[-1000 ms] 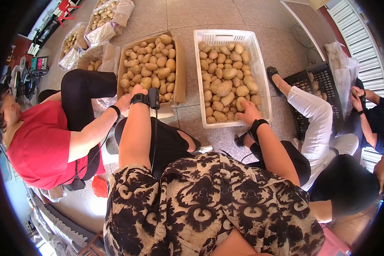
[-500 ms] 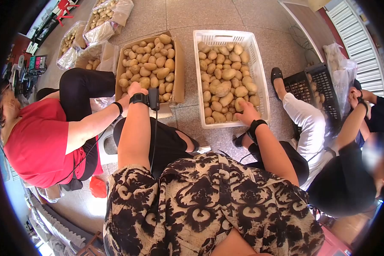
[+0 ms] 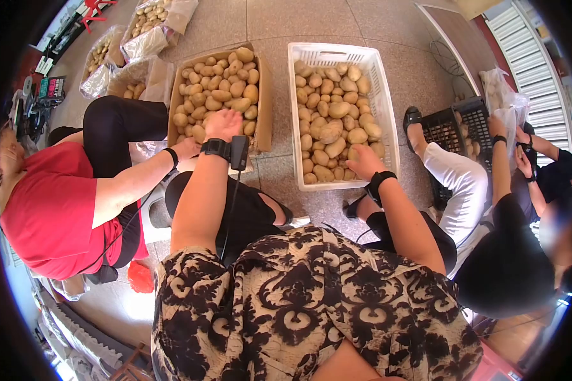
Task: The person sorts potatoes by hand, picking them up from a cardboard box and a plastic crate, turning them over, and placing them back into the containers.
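My left hand [image 3: 224, 124] is over the near right part of a cardboard box [image 3: 266, 108] heaped with potatoes [image 3: 221, 96]. Its fingers are loosely extended and no potato shows in them. A black band with a small box circles that wrist. My right hand [image 3: 366, 163] is low in the near right corner of a white plastic crate [image 3: 388, 108], its fingers curled round a potato [image 3: 354, 152] that they partly cover. More potatoes [image 3: 340, 110] of mixed sizes fill the crate.
At left, a person in a red top has a hand [image 3: 185, 148] at the cardboard box's near edge. Bagged boxes of potatoes [image 3: 149, 18] stand behind. On the right, people sit by a black crate [image 3: 480, 120] and plastic bags [image 3: 505, 95].
My left hand has moved slightly right and up over the box, its fingers loosening. My right hand stays at the same corner, shifted slightly. The red-topped person's hand has come into clearer view.
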Tool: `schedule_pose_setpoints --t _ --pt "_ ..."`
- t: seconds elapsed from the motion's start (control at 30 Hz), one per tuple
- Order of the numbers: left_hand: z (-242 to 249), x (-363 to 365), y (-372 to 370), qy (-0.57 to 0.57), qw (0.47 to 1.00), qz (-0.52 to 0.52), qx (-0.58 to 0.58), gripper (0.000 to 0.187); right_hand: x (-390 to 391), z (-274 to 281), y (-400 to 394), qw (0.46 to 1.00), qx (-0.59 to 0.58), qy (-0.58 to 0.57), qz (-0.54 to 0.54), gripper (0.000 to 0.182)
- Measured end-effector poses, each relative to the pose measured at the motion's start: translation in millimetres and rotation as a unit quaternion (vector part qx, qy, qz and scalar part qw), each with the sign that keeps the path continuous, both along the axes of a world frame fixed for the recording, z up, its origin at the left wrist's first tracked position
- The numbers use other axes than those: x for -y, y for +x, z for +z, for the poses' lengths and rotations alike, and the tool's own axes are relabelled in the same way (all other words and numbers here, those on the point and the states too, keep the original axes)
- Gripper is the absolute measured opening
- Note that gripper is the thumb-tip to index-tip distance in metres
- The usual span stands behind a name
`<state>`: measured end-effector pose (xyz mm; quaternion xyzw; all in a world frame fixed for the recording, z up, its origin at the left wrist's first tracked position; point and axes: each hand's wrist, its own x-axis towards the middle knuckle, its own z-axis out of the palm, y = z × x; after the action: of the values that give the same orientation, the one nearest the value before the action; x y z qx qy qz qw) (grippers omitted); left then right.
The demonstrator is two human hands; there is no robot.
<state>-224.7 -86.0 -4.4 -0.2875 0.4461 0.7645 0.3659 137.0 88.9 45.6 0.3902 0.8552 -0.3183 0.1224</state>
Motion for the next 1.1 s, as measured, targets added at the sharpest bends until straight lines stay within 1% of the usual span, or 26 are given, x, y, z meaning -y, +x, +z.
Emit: schedule_pose_setpoints --t 0.07,0.13,0.17,0.23,0.3,0.33,0.4,0.43,0.5,0.63,0.77,0.87,0.93,0.97,1.03,1.07,1.1 --pt "10 -8 22 0.123 0.98 -0.149 0.053 0.031 2 11 -11 1.0 -0.01 0.011 0.003 0.056" --pt "30 -21 60 0.149 0.962 -0.225 0.036 0.033 4 20 -23 1.0 -0.017 0.011 0.014 0.056" --pt "36 -26 77 0.153 0.956 -0.244 0.049 0.034 4 17 -27 1.0 -0.016 0.011 0.013 0.056" --pt "38 -32 106 0.158 0.95 -0.263 0.063 0.035 3 7 -35 0.994 -0.086 0.039 0.062 0.054" --pt "34 -37 129 0.162 0.928 -0.312 0.122 0.042 3 9 -47 0.991 -0.084 0.058 0.081 0.051" --pt "32 -37 139 0.164 0.928 -0.311 0.123 0.042 4 11 -52 0.989 -0.084 0.076 0.099 0.049" --pt "29 -38 154 0.11 0.907 -0.383 0.139 0.051 8 16 -62 0.99 -0.074 0.075 0.098 0.047" --pt "28 -38 157 0.111 0.907 -0.381 0.14 0.051 9 17 -65 0.991 -0.067 0.073 0.095 0.045" --pt "25 -39 159 0.098 0.895 -0.423 0.104 0.058 7 12 -73 0.991 -0.041 0.071 0.106 0.047" --pt "28 -43 152 0.092 0.892 -0.424 0.131 0.06 5 0 -87 0.992 0.025 0.06 0.111 0.05" --pt "24 -45 153 0.091 0.888 -0.429 0.134 0.06 8 -16 -92 0.991 0.048 0.073 0.098 0.051" --pt "22 -46 152 0.094 0.886 -0.433 0.133 0.06 12 -17 -94 0.992 0.047 0.087 0.084 0.047" --pt "21 -47 152 0.1 0.884 -0.436 0.135 0.06 13 -12 -96 0.985 0.092 0.097 0.112 0.038" --pt "21 -47 152 0.103 0.883 -0.437 0.137 0.06 13 -14 -95 0.985 0.091 0.097 0.113 0.038" --pt "22 -45 151 0.1 0.887 -0.429 0.137 0.06 12 -19 -89 0.984 0.075 0.091 0.135 0.028" --pt "24 -45 151 0.102 0.887 -0.43 0.135 0.06 11 -18 -89 0.983 0.072 0.087 0.146 0.033" --pt "25 -45 152 0.104 0.886 -0.431 0.135 0.06 10 -19 -87 0.984 0.035 0.085 0.154 0.033"
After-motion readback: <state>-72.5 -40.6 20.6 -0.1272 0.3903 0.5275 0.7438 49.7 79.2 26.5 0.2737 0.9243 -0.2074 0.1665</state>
